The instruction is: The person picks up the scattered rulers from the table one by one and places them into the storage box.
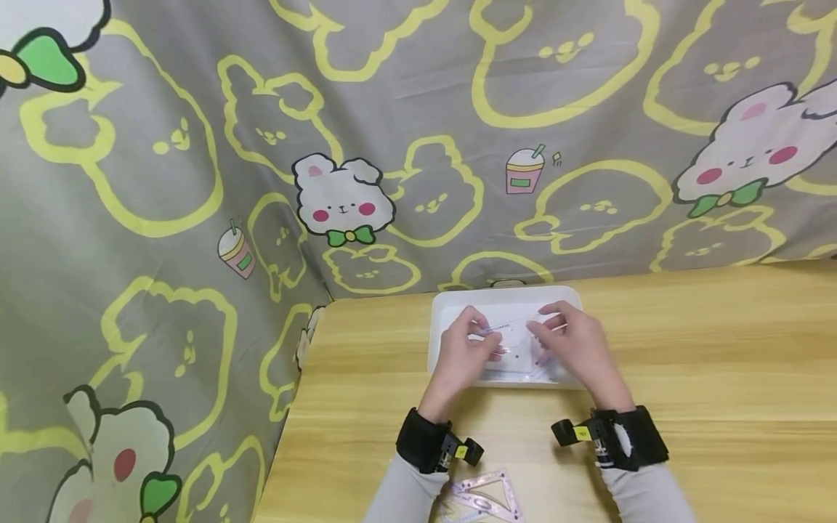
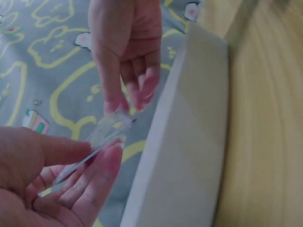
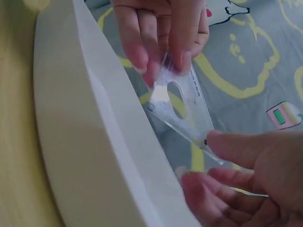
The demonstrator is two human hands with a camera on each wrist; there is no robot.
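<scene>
Left hand [image 1: 461, 352] pinching one end and right hand [image 1: 570, 345] pinching the other of a clear plastic set square [image 3: 182, 106], hovering over the white tray [image 1: 445, 305], its outline barely showing, another pink set square [image 1: 487, 497] lying cropped below

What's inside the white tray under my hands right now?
Over the white tray, the left hand and right hand pinch a clear plastic ruler. Small dark dots show on the tray floor; the hands cover the rest, so other contents cannot be told.
</scene>
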